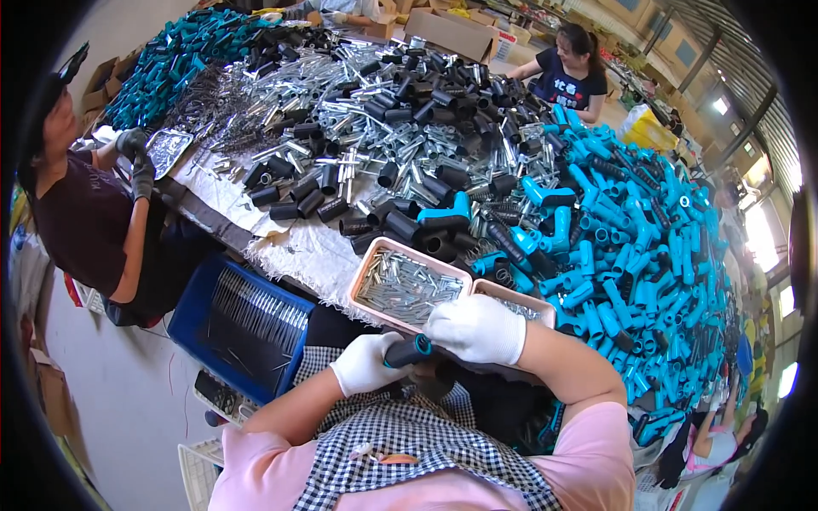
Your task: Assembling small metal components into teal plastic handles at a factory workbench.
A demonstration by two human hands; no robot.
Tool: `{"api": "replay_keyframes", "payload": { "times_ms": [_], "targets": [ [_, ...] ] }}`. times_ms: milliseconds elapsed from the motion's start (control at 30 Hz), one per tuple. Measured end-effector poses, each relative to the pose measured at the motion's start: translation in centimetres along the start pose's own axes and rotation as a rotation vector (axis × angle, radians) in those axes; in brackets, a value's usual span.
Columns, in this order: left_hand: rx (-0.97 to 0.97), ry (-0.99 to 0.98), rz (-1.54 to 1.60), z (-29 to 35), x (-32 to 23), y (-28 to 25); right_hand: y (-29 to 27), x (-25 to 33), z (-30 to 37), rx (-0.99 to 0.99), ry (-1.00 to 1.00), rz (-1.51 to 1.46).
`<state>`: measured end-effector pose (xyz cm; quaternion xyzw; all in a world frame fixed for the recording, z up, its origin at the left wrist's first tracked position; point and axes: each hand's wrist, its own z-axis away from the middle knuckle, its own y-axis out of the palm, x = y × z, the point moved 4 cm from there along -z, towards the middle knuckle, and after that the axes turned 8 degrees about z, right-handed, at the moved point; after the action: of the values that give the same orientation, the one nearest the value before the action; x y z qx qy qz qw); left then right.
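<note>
In a white glove, my left hand (372,364) is wrapped round a black tool handle with a teal end (409,350), held above my lap. My right hand (479,329), also in a white glove, is closed beside the handle's teal end; what its fingers pinch, if anything, is hidden. Just beyond my hands, a pink tray (362,266) holds loose small metal pins (411,288). To its right, a second pink tray (521,295) with small metal parts is partly covered by my right hand.
Teal handles (630,255) heap up on the right. Black sleeves (434,111) and metal tubes (349,170) cover the table's middle. A blue bin (198,298) with metal rods stands at lower left. Co-workers sit around: one gloved person (85,221) at left, another (573,77) across.
</note>
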<state>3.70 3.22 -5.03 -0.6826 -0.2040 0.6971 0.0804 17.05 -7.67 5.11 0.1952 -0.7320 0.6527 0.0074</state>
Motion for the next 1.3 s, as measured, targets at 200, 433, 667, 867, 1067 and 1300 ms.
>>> {"api": "replay_keyframes", "payload": {
  "times_ms": [200, 433, 667, 867, 1067, 1300],
  "targets": [
    [-0.13, 0.008, 0.245, 0.5, 2.0, -0.8, 0.6, -2.2, -2.5, 0.078, 0.138, -0.346],
    [-0.215, -0.127, 0.268, 1.3, 1.7, -2.1, 2.2, -16.3, -3.2, 0.158, 0.968, 0.17],
    [-0.212, -0.06, 0.183, 3.2, 0.7, -1.4, 2.0, -17.0, -6.4, 0.25, 1.091, 0.028],
    [-0.117, -0.024, 0.125, 3.6, -0.4, -0.1, 2.5, -20.0, -0.1, -0.214, 1.283, -0.383],
    [-0.09, 0.02, 0.096, 4.7, -1.6, 1.0, 0.2, -16.6, 3.9, -0.815, 1.18, -0.58],
    [-0.088, 0.095, -0.16, 4.2, -2.4, 0.0, 2.9, -6.3, 11.3, -1.037, 0.718, -1.478]
  ]
}}
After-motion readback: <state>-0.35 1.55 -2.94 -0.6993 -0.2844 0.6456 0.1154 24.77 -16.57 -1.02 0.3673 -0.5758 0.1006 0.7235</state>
